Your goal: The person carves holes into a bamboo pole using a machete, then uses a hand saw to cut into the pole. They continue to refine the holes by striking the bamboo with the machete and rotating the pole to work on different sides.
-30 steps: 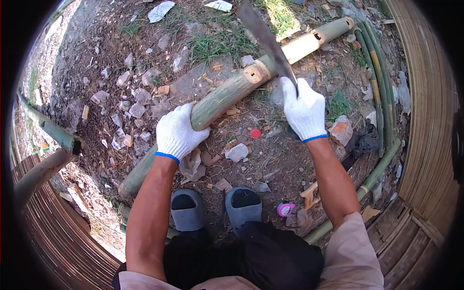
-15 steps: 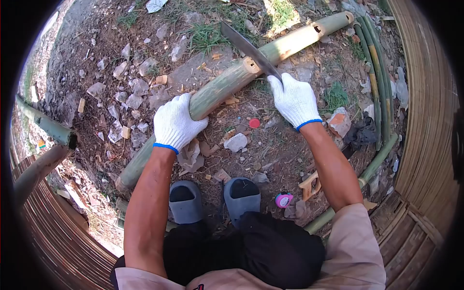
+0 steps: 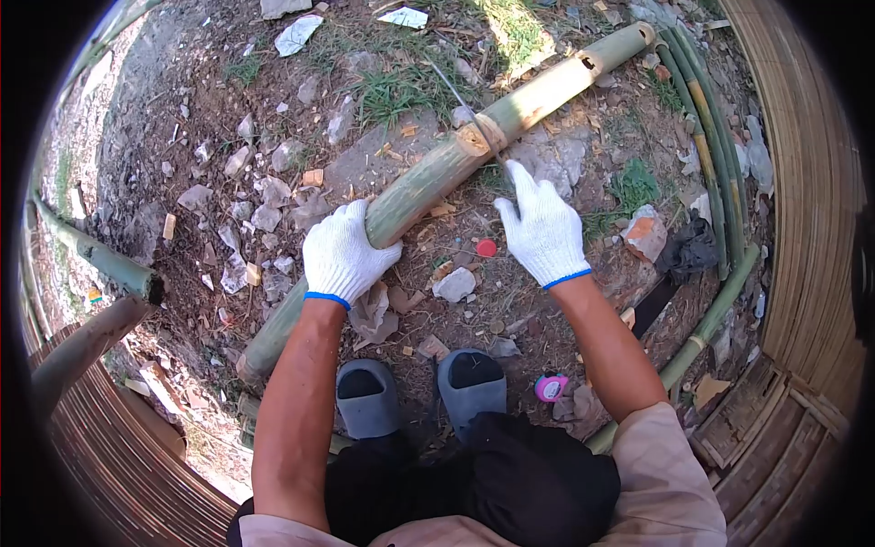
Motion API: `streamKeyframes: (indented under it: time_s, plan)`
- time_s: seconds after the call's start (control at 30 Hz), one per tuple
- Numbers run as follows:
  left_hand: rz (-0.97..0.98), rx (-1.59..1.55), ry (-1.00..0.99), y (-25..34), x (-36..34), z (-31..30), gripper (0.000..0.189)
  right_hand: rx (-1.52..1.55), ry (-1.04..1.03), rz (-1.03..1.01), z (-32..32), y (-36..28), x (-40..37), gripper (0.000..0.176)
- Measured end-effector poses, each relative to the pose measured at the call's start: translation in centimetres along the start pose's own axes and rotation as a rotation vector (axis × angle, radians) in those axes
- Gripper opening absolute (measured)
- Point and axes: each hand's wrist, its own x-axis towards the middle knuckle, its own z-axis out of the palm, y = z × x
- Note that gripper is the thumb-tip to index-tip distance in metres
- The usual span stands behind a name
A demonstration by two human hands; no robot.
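Observation:
A thick green bamboo pole (image 3: 421, 188) runs diagonally across the ground, from near my feet up to the far right. My left hand (image 3: 351, 255), in a white glove with a blue cuff, is wrapped round its lower half. In my gloved right hand (image 3: 547, 232) is a machete (image 3: 458, 98), its handle hidden by the fingers. The blade lies across the pole, edge-on to me, right at a pale cut notch (image 3: 476, 139). Nearer the far end, the pole has a second, dark-holed notch (image 3: 589, 64).
Stones (image 3: 454, 284), wood chips and a red cap (image 3: 486, 248) litter the dirt. A pink tape measure (image 3: 550, 387) lies beside my sandals (image 3: 472, 392). Thinner bamboo poles (image 3: 706, 146) lie at right, beside a bamboo-slat panel (image 3: 811, 191). Another bamboo piece (image 3: 105, 255) is at left.
The machete has turned from showing its broad side to nearly edge-on, and my right hand has shifted slightly left and lower. My left hand stays on the pole. The whole view has shifted slightly.

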Motion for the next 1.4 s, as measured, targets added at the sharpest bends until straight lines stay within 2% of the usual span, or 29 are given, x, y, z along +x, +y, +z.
streamKeyframes:
  time_s: [0.07,0.13,0.2,0.23,0.27,0.33,0.37,0.4,0.47,0.53,0.6,0.63,0.67,0.7,0.73,0.8,0.87,0.9,0.93,1.0,1.03,1.07,1.13,1.2,1.23,1.27,1.33,1.4]
  plan:
    - [-0.01,-0.014,0.032,0.3,-0.3,0.1,0.073,0.002,-0.183,0.023,0.6,0.0,-0.8,0.058]
    - [0.002,0.01,0.052,0.3,-0.4,0.1,0.073,-0.035,-0.156,0.046,-0.3,-1.0,-1.1,0.062]
    - [-0.002,0.026,0.048,0.4,-0.5,0.3,0.073,0.131,0.263,-0.076,-1.7,-2.1,-2.0,0.056]
    - [-0.001,0.036,0.055,0.4,-0.4,0.4,0.072,0.215,0.418,-0.205,-2.2,-2.3,-2.0,0.041]
    - [0.002,0.039,0.05,0.3,-0.4,0.5,0.072,0.304,0.429,-0.245,-2.9,-2.6,-2.0,0.026]
    - [-0.047,-0.015,-0.017,0.7,-0.5,0.1,0.072,0.29,0.143,0.025,-0.6,-1.3,-1.7,0.024]
    - [-0.053,0.006,-0.019,1.1,-0.4,-0.4,0.07,0.006,-0.169,0.245,1.1,-0.1,-0.5,0.026]
    - [-0.032,0.011,-0.019,1.2,-0.4,-0.6,0.07,0.039,-0.194,0.244,0.9,0.7,-0.2,0.028]
    - [-0.007,0.037,0.071,0.9,-0.6,-0.3,0.067,0.092,-0.054,0.136,-2.6,-1.9,-0.6,0.019]
    - [-0.023,-0.012,0.026,0.6,-0.4,0.1,0.068,0.331,0.244,-0.174,-4.8,-3.4,-1.5,0.015]
    - [-0.02,-0.012,0.041,0.8,-0.4,0.0,0.069,0.312,0.245,-0.147,-2.0,-1.3,-0.9,0.015]
    - [-0.018,-0.013,0.058,0.9,-0.5,-0.2,0.069,0.12,-0.138,0.223,0.6,0.5,0.2,0.022]
    - [-0.017,-0.004,0.04,1.0,-1.0,-0.3,0.069,0.11,-0.198,0.232,1.3,1.1,0.8,0.032]
    - [-0.013,0.01,0.039,0.8,-0.4,-0.6,0.069,0.131,-0.193,0.232,-0.8,-0.3,0.9,0.029]
    - [-0.029,0.005,0.056,0.8,0.0,-0.4,0.069,0.141,-0.205,0.208,-3.5,-1.7,0.9,0.026]
    - [-0.01,-0.011,0.085,0.9,-0.6,0.1,0.068,0.348,0.199,-0.15,-5.0,-3.0,-0.7,0.017]
    - [-0.011,-0.014,0.07,1.1,-0.6,0.2,0.067,0.384,0.213,-0.286,-2.9,-0.9,-0.2,0.022]
    - [-0.013,-0.009,0.064,1.0,-0.5,0.0,0.066,0.154,-0.212,0.125,-0.2,0.0,0.7,0.027]
    - [-0.013,-0.003,0.054,1.0,-0.5,-0.1,0.064,0.048,-0.349,0.28,-0.2,0.1,2.0,0.033]
    - [-0.008,0.052,0.044,1.0,-0.5,-0.4,0.067,0.145,-0.297,0.257,-2.4,-1.6,1.4,0.032]
    - [-0.027,0.032,0.088,1.0,-0.3,0.0,0.067,0.313,-0.156,0.154,-3.2,-2.4,0.5,0.03]
    - [-0.017,0.021,0.103,1.0,-0.6,0.3,0.066,0.42,-0.11,0.008,-5.2,-3.4,0.3,0.026]
    - [-0.019,0.042,0.071,1.2,-0.7,0.3,0.068,0.49,-0.068,-0.11,-5.1,-2.7,0.6,0.032]
    - [-0.03,0.014,0.062,1.2,-0.5,-0.1,0.068,0.258,-0.629,0.262,-1.4,0.6,3.3,0.042]
    - [-0.009,0.048,0.077,1.1,-0.6,-0.3,0.068,0.186,-0.619,0.213,-1.6,1.2,3.8,0.051]
    - [-0.018,0.027,0.059,1.1,-0.3,-0.4,0.068,0.172,-0.513,0.17,-1.8,1.4,3.2,0.049]
    - [-0.033,0.018,0.053,1.3,-0.4,-0.4,0.067,0.339,-0.285,0.297,-3.7,-0.2,1.5,0.049]
    - [-0.044,0.024,0.079,1.3,0.0,-0.5,0.066,0.234,-0.258,0.35,-4.2,0.2,0.2,0.049]
